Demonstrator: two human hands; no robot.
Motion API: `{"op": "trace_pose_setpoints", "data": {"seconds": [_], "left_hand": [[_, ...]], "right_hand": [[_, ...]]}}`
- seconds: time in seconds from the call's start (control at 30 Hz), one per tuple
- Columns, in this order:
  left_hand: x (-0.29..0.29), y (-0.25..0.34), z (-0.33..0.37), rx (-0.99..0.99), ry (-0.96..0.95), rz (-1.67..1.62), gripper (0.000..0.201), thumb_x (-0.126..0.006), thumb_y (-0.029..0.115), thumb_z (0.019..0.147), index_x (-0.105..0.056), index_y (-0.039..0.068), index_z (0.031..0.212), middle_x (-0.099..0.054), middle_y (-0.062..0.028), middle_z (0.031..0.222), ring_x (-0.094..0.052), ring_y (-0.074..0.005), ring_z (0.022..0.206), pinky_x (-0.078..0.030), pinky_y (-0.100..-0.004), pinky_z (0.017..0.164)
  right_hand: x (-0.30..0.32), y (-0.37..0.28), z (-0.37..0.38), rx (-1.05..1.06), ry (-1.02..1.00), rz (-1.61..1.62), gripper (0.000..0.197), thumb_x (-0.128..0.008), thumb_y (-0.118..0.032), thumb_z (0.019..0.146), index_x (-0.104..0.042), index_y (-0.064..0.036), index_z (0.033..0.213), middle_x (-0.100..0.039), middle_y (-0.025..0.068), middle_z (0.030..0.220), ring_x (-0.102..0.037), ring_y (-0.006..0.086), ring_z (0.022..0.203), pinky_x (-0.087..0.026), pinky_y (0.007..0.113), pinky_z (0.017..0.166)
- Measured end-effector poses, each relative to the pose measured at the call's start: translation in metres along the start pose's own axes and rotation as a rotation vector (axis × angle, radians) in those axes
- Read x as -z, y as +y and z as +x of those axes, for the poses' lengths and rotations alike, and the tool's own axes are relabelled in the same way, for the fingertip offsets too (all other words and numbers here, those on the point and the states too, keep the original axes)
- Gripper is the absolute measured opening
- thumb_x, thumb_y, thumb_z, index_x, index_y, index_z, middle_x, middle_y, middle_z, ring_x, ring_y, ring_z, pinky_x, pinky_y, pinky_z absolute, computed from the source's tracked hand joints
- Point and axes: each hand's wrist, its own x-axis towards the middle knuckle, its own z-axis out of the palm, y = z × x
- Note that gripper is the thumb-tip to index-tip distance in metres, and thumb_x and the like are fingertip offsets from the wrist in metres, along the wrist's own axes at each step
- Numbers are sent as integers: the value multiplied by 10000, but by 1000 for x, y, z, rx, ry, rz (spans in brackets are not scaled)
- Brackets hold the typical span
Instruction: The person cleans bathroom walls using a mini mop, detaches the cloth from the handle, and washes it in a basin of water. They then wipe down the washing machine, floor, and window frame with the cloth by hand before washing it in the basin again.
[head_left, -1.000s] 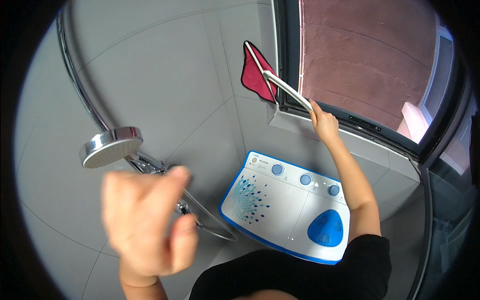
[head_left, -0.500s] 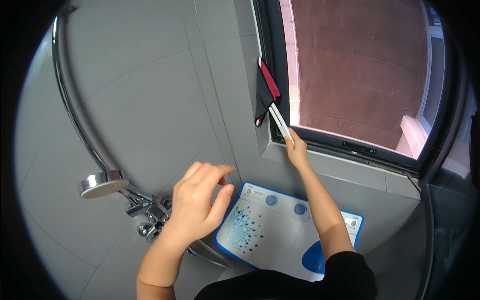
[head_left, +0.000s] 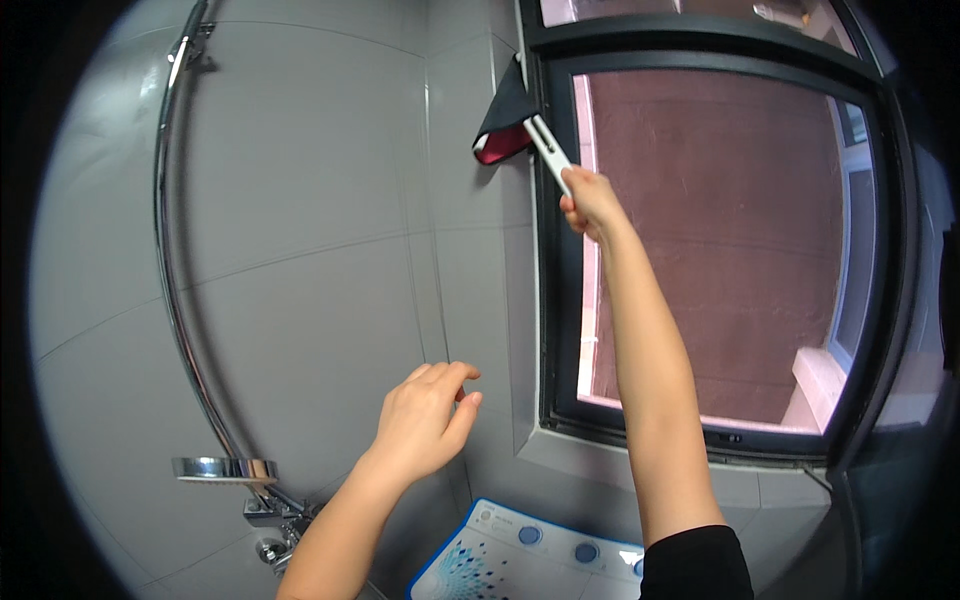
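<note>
My right hand (head_left: 594, 205) grips the white handle of a window wiper (head_left: 547, 152), raised high on the left side of the window. Its dark grey cloth head (head_left: 507, 104), pink-red on the other face, is tilted against the window's black frame and the grey wall edge beside it. My left hand (head_left: 428, 418) hangs in the air below and to the left, holding nothing, with fingers loosely bent and the thumb apart. Behind it is the grey tiled wall.
The black-framed window (head_left: 556, 330) fills the right, with a brown wall outside. Below stands a white and blue washing machine (head_left: 550, 565) with round knobs. At left are a chrome shower rail (head_left: 163, 220), a shower head (head_left: 225, 470) and a mixer tap (head_left: 275, 520).
My right hand has carried the wiper upward along the left window frame, and its head has turned. The view has tilted up, so the washing machine sits lower. My left hand stays empty.
</note>
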Motion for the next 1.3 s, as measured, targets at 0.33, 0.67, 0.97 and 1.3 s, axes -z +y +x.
{"op": "trace_pose_setpoints", "data": {"seconds": [0.33,0.67,0.97,1.3], "left_hand": [[-4,-40,18,134,81,-36,216,-567,153,863,-614,26,1031,-624,-113,805,-612,-245,733,-480,-361,704],[-38,-60,-10,251,-5,-214,211,-590,154,862,-622,-3,999,-614,-115,769,-590,-212,700,-462,-319,623],[-45,-68,-55,345,-131,-297,182,-602,128,864,-625,14,1003,-563,-46,717,-525,-120,652,-386,-259,532],[-95,-50,-89,395,-264,-530,141,-599,68,874,-621,13,1002,-521,12,700,-470,-84,643,-355,-234,536]], "right_hand": [[-39,-165,101,143,155,-429,222,-406,-58,829,-592,-44,950,-481,22,586,-356,81,415,-266,253,392],[9,16,20,-146,-43,74,177,-451,-296,977,-506,-135,1026,-452,-9,555,-323,63,364,-241,211,347],[21,248,-265,-660,68,353,239,-429,-281,1006,-504,-136,1181,-433,16,569,-315,64,398,-164,207,343],[24,302,-437,-1046,93,116,334,-431,-236,1009,-519,-137,1315,-423,1,531,-300,54,372,-185,215,346]]}}
